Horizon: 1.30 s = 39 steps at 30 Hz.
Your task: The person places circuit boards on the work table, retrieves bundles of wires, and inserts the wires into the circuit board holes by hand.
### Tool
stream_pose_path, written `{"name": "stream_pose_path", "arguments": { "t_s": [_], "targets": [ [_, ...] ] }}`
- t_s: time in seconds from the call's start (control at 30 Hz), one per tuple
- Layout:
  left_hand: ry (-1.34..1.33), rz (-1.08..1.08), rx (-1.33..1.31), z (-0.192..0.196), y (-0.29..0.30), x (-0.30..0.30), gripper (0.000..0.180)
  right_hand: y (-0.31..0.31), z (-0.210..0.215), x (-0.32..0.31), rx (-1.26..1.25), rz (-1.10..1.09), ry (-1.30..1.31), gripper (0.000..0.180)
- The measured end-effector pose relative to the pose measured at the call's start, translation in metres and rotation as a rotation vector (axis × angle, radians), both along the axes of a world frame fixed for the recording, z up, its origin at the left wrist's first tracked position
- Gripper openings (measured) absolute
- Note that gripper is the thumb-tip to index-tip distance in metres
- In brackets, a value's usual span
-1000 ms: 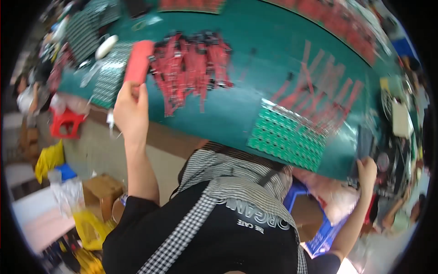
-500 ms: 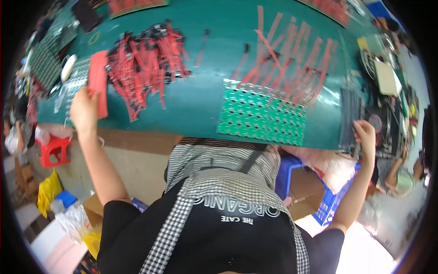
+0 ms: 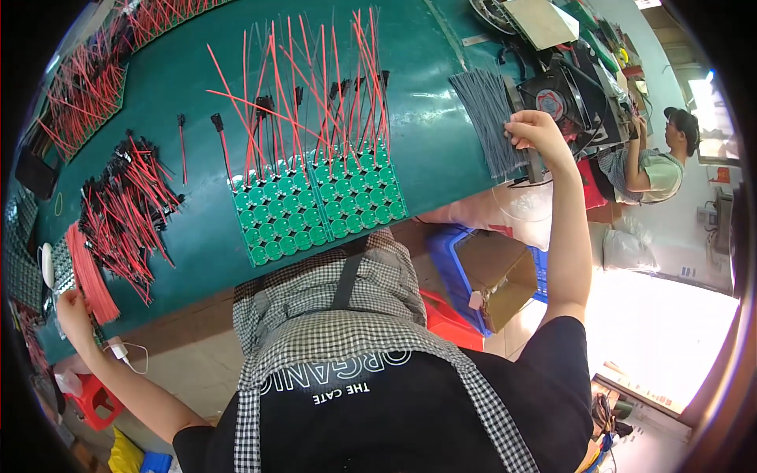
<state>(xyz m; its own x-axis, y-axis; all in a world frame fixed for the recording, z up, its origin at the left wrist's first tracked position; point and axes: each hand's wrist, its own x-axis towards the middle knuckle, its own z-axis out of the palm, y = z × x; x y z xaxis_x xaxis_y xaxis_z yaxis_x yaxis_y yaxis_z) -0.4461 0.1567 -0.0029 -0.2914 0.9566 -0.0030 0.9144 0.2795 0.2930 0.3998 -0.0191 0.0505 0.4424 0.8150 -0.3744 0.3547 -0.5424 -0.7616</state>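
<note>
My left hand (image 3: pixel 75 317) is at the near left edge of the bench, fingers closed beside the lower end of a bundle of loose red wires (image 3: pixel 93 277). What lies in those fingers is too small to make out. At the right, my right hand (image 3: pixel 541 139) pinches thumb and finger together at the right side of a bundle of dark grey wires (image 3: pixel 487 118); whatever is in the pinch is hidden. Between the hands lie two joined panels of round green circuit boards (image 3: pixel 292 213), with red and black wires (image 3: pixel 323 87) standing up along their far rows.
A heap of red and black wires with black connectors (image 3: pixel 130 205) lies right of the red bundle. More wired panels (image 3: pixel 87 94) stand at the far left. A black fan (image 3: pixel 552 101) is beyond my right hand. A co-worker (image 3: pixel 650 169) sits at the right.
The view has turned to the right, so the bench things sit further left. My left hand remains by the red wires, and my right hand remains at the grey wires.
</note>
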Motion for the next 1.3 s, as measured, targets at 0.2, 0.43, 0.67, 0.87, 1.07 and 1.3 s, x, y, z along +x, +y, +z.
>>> {"name": "stream_pose_path", "arguments": {
  "t_s": [0.2, 0.43, 0.67, 0.87, 1.07, 1.3],
  "targets": [
    [-0.058, 0.053, 0.064, -0.001, 0.003, -0.004, 0.02, 0.0, 0.006, -0.005, 0.024, -0.009, 0.081, 0.014],
    [-0.076, 0.053, 0.024, -0.017, 0.014, -0.059, 0.018, 0.003, 0.007, -0.001, -0.007, 0.042, 0.083, 0.016],
    [-0.178, -0.045, 0.056, -0.025, 0.03, -0.064, 0.019, 0.0, 0.01, -0.001, -0.034, 0.042, 0.006, 0.016],
    [-0.126, 0.023, 0.051, 0.01, -0.001, -0.027, 0.024, 0.012, 0.019, -0.029, 0.071, 0.066, 0.011, 0.019],
    [-0.441, 0.079, 0.074, 0.054, -0.019, 0.085, 0.018, -0.018, 0.001, -0.045, 0.19, -0.017, 0.213, 0.009],
    [-0.854, 0.069, 0.068, 0.059, -0.043, 0.097, 0.016, -0.016, -0.004, -0.056, 0.152, 0.054, 0.272, 0.008]
  ]
}}
